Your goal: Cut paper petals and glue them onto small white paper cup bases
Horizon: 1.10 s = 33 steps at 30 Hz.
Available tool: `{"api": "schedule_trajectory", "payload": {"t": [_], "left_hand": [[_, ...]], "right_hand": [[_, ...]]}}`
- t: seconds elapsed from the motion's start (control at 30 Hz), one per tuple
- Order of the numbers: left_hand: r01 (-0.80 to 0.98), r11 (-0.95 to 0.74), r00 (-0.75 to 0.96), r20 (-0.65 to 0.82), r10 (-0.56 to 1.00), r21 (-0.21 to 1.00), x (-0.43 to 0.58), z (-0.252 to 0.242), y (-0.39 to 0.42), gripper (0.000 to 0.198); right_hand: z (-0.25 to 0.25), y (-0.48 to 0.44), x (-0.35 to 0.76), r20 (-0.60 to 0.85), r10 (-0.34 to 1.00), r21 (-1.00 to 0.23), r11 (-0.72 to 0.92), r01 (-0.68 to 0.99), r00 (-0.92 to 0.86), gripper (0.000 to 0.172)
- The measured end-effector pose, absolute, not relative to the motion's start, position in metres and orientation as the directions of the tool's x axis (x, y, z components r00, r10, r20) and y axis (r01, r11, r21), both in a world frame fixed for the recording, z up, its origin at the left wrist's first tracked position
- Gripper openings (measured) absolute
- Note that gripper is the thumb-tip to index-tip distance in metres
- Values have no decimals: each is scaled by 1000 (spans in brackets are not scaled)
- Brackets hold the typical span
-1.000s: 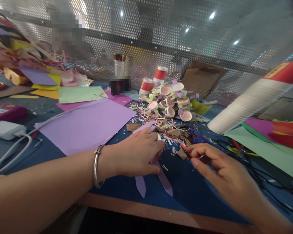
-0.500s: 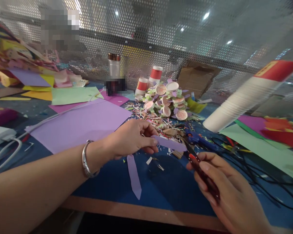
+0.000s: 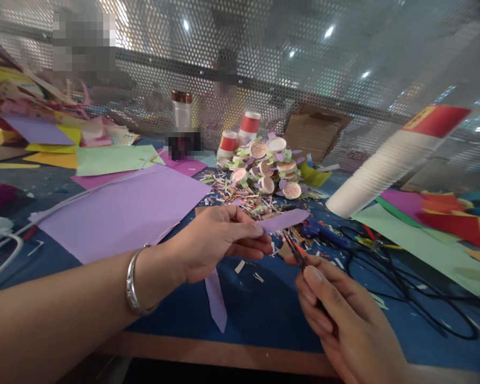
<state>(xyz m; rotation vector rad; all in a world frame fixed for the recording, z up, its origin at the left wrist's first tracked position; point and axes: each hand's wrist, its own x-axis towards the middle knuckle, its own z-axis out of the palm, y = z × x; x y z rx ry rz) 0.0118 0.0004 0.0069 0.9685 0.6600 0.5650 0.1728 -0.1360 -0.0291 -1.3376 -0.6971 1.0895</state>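
Note:
My left hand point(image 3: 228, 237) pinches one end of a light purple paper strip point(image 3: 286, 220) between thumb and fingers. The strip's free end points right and tapers. Below that hand, a second purple strip point(image 3: 216, 304) with a pointed end lies on the blue tabletop point(image 3: 260, 314). My right hand point(image 3: 336, 304) is closed around a slim tool point(image 3: 296, 252) with a dark pointed tip and a bit of orange-red at its side. My fingers hide most of its handle, and I cannot tell its exact kind. Its tip is just below the held strip.
A large purple sheet point(image 3: 132, 210) lies left. Behind are paper scraps point(image 3: 240, 194), a pile of decorated paper-cup pieces point(image 3: 266, 168) and a jar point(image 3: 182, 112). Right are a leaning stack of paper cups point(image 3: 384, 165), a blue glue gun point(image 3: 324, 233) and black cable point(image 3: 408, 304).
The held strip has swung upward, and its free end now looks pointed rather than blunt. The tool's tip has come away from the strip's end, and my right hand has shifted left.

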Motion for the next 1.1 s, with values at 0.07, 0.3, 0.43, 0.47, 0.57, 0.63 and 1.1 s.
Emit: {"api": "schedule_trajectory", "payload": {"t": [0.07, 0.3, 0.43, 0.47, 0.57, 0.63, 1.1], "left_hand": [[-125, 485, 686, -278, 673, 866, 13, 8, -3, 21], [-58, 547, 786, -299, 541, 835, 11, 3, -8, 18], [-15, 549, 829, -297, 475, 836, 11, -1, -10, 18], [6, 547, 835, -305, 458, 837, 11, -1, -10, 18], [54, 522, 838, -323, 440, 851, 12, -2, -13, 19], [65, 481, 834, -312, 455, 874, 12, -2, -14, 20], [52, 393, 825, -261, 501, 918, 12, -1, -13, 18]], "right_hand": [[-28, -134, 170, -186, 915, -968, -108, -227, 358, 35], [-31, -131, 168, -136, 935, -969, -56, -242, 327, 32], [-32, -132, 168, -134, 935, -971, -59, -230, 328, 33], [-32, -132, 168, -133, 934, -972, -57, -228, 333, 34], [-33, -133, 168, -125, 939, -973, -53, -223, 322, 35], [-33, -133, 168, -125, 947, -973, -59, -222, 297, 35], [-26, -134, 161, -153, 940, -976, -94, -198, 305, 36]]}}
